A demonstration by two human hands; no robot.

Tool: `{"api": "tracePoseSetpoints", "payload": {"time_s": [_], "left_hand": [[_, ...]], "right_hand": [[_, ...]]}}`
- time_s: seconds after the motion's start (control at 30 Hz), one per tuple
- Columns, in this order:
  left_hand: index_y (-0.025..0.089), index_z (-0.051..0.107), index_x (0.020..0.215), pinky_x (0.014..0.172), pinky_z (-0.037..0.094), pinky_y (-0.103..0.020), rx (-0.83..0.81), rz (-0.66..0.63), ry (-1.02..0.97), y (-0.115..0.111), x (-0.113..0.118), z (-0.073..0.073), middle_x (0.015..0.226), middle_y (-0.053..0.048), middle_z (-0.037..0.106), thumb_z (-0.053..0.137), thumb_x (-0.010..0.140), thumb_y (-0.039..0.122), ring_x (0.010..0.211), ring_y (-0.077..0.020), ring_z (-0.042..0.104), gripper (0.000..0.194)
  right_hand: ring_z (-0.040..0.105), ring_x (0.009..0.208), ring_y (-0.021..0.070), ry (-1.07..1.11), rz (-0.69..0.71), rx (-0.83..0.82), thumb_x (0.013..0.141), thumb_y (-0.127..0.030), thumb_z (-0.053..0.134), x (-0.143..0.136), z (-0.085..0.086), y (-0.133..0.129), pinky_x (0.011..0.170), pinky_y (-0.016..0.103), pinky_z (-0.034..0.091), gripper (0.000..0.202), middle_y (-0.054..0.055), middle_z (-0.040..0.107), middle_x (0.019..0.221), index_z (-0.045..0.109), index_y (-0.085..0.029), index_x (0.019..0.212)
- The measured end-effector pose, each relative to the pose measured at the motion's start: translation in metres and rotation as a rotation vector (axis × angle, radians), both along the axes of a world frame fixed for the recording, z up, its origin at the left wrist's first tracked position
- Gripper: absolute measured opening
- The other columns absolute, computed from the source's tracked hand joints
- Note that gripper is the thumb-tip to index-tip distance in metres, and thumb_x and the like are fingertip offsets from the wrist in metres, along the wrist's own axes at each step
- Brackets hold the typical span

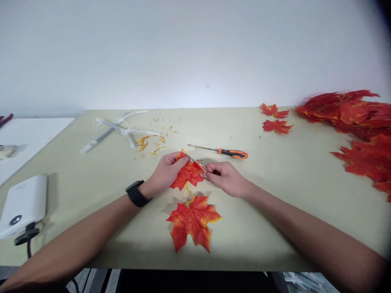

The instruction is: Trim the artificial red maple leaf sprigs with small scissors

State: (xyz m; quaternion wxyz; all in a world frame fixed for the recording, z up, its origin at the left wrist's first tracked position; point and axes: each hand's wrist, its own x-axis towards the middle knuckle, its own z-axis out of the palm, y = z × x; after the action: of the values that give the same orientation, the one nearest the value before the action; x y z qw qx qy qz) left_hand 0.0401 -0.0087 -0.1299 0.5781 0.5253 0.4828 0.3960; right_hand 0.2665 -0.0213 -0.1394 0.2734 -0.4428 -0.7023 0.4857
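Pinched in my left hand [167,170] is a red-orange artificial maple leaf [190,174], held by its upper left part. A yellow stem joins it to a second maple leaf [192,223] lying nearer the table's front edge. My right hand [227,178] has its fingers through the handles of small scissors [200,165]. Their blades lie along the upper edge of the held leaf; whether they are fully closed is too small to tell. Just beyond my right hand lies a screwdriver [233,153] with an orange and black handle.
Yellow-orange trimmings [146,142] are scattered beyond my left hand, beside clear plastic strips [113,128]. A pair of leaves [276,127] and a big leaf pile [351,112] occupy the right back. At left sits a white device [26,203] with a cable.
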Motion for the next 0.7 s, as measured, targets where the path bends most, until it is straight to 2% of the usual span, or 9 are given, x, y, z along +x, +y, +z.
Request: {"api": "tracePoseSetpoints", "payload": {"time_s": [0.2, 0.7], "left_hand": [[0.017, 0.070, 0.084, 0.061, 0.051, -0.023, -0.026, 0.001, -0.028, -0.0009, 0.0013, 0.0006, 0.074, -0.001, 0.067, 0.069, 0.088, 0.042, 0.065, -0.0132, 0.063, 0.025], [0.017, 0.067, 0.082, 0.062, 0.051, -0.024, -0.051, 0.009, -0.094, -0.0010, 0.0029, -0.0004, 0.073, -0.001, 0.067, 0.072, 0.086, 0.044, 0.064, -0.0134, 0.063, 0.029]], "right_hand": [[0.031, 0.058, 0.0103, 0.006, 0.007, -0.008, 0.094, -0.035, 0.056, -0.0001, -0.0021, 0.0001, 0.053, 0.027, 0.025, 0.035, -0.004, 0.037, 0.062, 0.042, -0.019, 0.066], [0.031, 0.058, 0.0107, 0.032, 0.014, -0.017, 0.095, -0.036, 0.056, -0.0006, -0.0016, 0.0004, 0.054, 0.027, 0.024, 0.036, -0.003, 0.038, 0.062, 0.043, -0.019, 0.066]]}}
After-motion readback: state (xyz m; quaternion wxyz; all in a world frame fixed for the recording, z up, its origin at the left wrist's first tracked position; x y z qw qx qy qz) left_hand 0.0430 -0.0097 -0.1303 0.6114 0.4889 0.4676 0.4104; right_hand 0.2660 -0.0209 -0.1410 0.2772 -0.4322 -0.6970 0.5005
